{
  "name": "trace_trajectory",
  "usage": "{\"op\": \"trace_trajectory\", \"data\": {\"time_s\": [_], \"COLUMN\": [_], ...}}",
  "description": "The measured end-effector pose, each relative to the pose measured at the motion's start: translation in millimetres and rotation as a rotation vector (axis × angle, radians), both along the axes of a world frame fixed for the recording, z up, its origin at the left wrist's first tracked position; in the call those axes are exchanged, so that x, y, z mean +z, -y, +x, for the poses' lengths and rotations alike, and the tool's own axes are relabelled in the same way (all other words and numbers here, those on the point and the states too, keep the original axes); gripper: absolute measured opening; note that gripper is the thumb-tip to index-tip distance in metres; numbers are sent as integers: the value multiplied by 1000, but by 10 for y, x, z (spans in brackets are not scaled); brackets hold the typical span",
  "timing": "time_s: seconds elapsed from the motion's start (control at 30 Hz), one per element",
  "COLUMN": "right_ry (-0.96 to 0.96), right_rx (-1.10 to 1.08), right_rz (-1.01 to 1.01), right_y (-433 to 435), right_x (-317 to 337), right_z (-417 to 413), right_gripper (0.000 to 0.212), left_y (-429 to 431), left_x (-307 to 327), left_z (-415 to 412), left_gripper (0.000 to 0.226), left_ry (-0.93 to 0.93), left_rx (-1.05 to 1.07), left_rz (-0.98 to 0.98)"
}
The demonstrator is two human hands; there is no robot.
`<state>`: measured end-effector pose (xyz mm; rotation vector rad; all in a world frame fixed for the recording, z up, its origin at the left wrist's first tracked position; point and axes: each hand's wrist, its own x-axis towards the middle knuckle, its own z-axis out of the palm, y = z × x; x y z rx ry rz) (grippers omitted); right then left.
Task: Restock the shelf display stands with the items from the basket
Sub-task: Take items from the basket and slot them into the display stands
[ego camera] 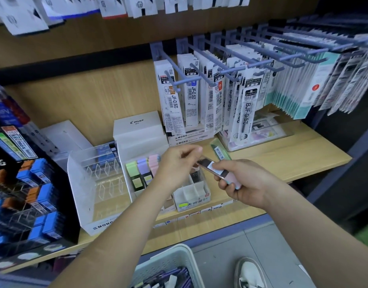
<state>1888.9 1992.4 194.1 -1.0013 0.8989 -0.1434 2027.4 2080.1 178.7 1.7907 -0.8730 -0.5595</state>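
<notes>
Both hands work a small pink lead case over the white Pilot stand, mid-restock.

Head view: the right hand (244,181) grips the pink lead case (219,170) from below, fingers curled and pressed around its lower end, just right of the Pilot stand (140,138). The left hand (177,166) hovers in front of that stand, thumb and forefinger pinched at the case's upper tip, or at a second case stacked on it; I cannot tell which. Pastel cases (142,170) already stand in the Pilot stand's left slots. The basket (168,260) sits well below the stand, near the floor, with more stock inside. This looks like the sorting-and-placing step: next, the left hand would need to take one case and drop it upright into a free slot beside the pink row.
</notes>
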Motion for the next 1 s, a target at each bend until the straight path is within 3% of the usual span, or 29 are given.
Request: {"op": "trace_trajectory", "data": {"time_s": [0.27,0.4,0.53,0.73,0.8,1.0], "right_ry": [211,246,205,183,178,103], "right_rx": [-229,-193,-98,62,72,-50], "right_rz": [165,66,-63,-188,-153,-47], "right_y": [46,35,-19,-195,-236,-203], "right_x": [5,-50,-89,-43,-1,-33], "right_z": [30,67,110,211,253,307], "right_gripper": [8,9,15,31,38,50], "left_y": [-248,-341,-357,-378,-455,-841], "left_x": [43,-46,3,201,274,329], "left_z": [-118,-184,-227,-162,-88,444], "left_gripper": [4,7,15,60,57,32], "left_ry": [-391,-474,-365,-74,-17,136], "left_rx": [127,67,-58,-217,-184,193], "left_rz": [-80,20,58,91,80,-86]}}
